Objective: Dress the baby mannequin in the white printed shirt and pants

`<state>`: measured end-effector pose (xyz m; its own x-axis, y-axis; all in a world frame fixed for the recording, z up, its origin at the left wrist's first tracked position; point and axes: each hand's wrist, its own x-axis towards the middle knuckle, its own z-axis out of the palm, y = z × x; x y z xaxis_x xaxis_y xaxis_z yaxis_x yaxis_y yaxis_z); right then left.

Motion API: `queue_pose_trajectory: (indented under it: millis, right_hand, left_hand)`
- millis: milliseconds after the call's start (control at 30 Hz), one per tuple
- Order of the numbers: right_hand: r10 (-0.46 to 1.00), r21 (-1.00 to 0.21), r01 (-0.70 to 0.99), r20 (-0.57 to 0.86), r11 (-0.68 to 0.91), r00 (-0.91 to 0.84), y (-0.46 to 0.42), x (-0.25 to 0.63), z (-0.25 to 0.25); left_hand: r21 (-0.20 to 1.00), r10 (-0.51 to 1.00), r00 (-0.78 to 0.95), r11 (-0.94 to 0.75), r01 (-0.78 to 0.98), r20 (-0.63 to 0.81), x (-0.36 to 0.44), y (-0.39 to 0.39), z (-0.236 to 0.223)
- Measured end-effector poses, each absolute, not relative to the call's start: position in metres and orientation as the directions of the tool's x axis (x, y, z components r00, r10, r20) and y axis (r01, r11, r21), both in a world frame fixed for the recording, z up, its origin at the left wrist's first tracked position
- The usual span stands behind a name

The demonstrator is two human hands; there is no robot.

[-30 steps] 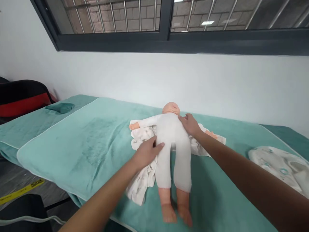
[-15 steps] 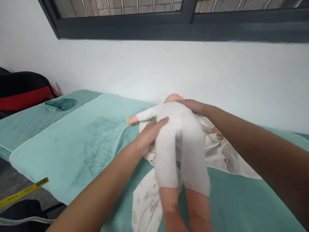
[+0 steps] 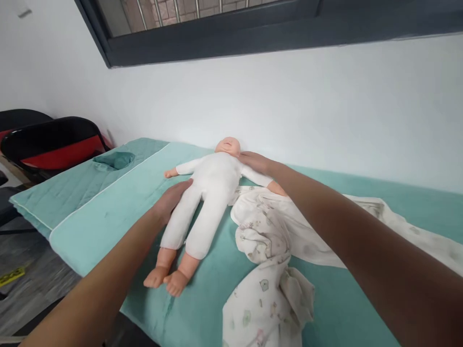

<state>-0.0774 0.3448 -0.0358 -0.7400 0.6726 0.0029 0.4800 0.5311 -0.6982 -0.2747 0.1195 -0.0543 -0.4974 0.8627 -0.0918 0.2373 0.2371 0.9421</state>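
Note:
A baby doll (image 3: pixel 213 176) with a white cloth body and bare plastic head, hands and feet lies face up on a green padded mat (image 3: pixel 119 207). Its head is close to the wall and its arms are spread. My left hand (image 3: pixel 174 196) grips the doll's hip and upper thigh on the left side, thumb on top and the other fingers mostly hidden. At the doll's neck and shoulder on the right, my right hand (image 3: pixel 256 161) holds on, fingertips partly out of sight. Printed white baby clothing (image 3: pixel 264 294) lies bunched to the right of the doll's legs.
More white cloth (image 3: pixel 415 236) stretches right, beneath my right forearm. A white wall (image 3: pixel 289 106) and dark window frame (image 3: pixel 217 36) rise behind the mat. Black and red chairs (image 3: pixel 61 144) stand at the left. Yellow tape (image 3: pixel 12 276) shows near the grey floor.
The doll, raised over the clothing before, has moved left and down onto the mat with both my hands on it. The clothing is now uncovered beside it. The view has shifted.

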Motion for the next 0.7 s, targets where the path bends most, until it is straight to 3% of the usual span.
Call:
queue_pose_trajectory:
  millis: [67,133,200,233,333,467,567,700]
  right_hand:
    - [0.746,-0.533,0.684,-0.138,0.499,-0.652,0.348,-0.042,-0.039]
    - [0.782,-0.432,0.768,-0.195,0.473,-0.592,0.343,0.001,-0.040]
    - [0.810,-0.355,0.818,-0.219,0.453,-0.544,0.330,0.046,-0.038]
    - [0.815,-0.324,0.832,-0.230,0.451,-0.532,0.321,0.065,-0.037]
    - [0.771,-0.180,0.812,-0.253,0.556,-0.584,0.289,0.109,-0.034]
    - [0.729,-0.068,0.753,-0.209,0.654,-0.652,0.239,0.125,-0.022]
    - [0.653,-0.022,0.667,-0.182,0.745,-0.735,0.193,0.125,-0.006]
    - [0.396,0.191,0.366,-0.153,0.911,-0.905,0.124,0.131,0.020]
  left_hand:
    - [0.856,0.814,-0.580,0.280,0.434,0.027,-0.274,0.108,-0.052]
    - [0.705,0.811,-0.535,0.236,0.669,0.236,-0.265,0.087,-0.047]
    - [0.419,0.859,-0.270,0.072,0.905,0.435,-0.246,0.058,-0.044]
    - [0.269,0.884,-0.094,-0.037,0.962,0.458,-0.233,0.042,-0.044]
    - [-0.014,0.877,0.339,-0.356,0.934,0.341,-0.184,0.005,-0.049]
    - [-0.077,0.860,0.423,-0.419,0.904,0.285,-0.122,-0.002,-0.061]
    - [-0.023,0.857,0.378,-0.395,0.918,0.350,-0.088,0.014,-0.065]
    - [0.103,0.856,0.239,-0.317,0.943,0.458,-0.050,0.035,-0.059]
